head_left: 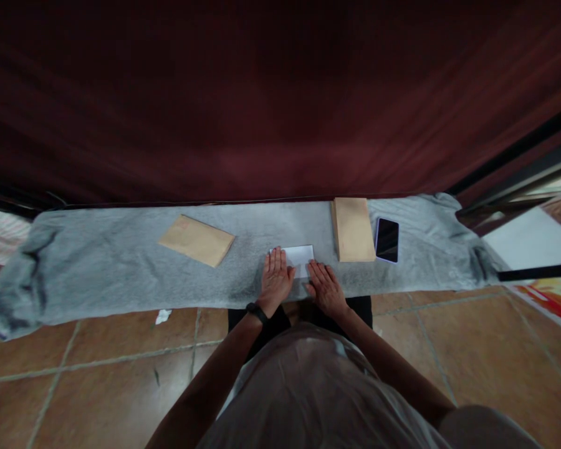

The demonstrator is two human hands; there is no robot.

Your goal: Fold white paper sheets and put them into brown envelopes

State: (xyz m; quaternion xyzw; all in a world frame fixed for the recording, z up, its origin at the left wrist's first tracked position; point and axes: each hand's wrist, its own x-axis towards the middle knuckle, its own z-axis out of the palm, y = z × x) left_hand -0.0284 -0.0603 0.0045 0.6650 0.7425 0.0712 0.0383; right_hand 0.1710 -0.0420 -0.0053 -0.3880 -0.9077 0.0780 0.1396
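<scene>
A small white sheet of paper (300, 255) lies on the grey cloth in front of me; whether it is folded I cannot tell. My left hand (277, 277) rests flat over its left side, fingers stretched forward, a dark band on the wrist. At the paper's right edge, my right hand (326, 285) lies palm down with its fingers extended. Neither hand grips anything. To the right sits a stack of brown envelopes (354, 229). Off to the left, a brown envelope (197, 240) lies at an angle, perhaps with others under it.
Grey cloth (107, 262) covers the long narrow surface. A phone (387, 240) lies right of the envelope stack. Dark red fabric (280, 112) hangs along the far edge. Below is a tiled floor (121, 386) with a crumpled white scrap (163, 316) on it.
</scene>
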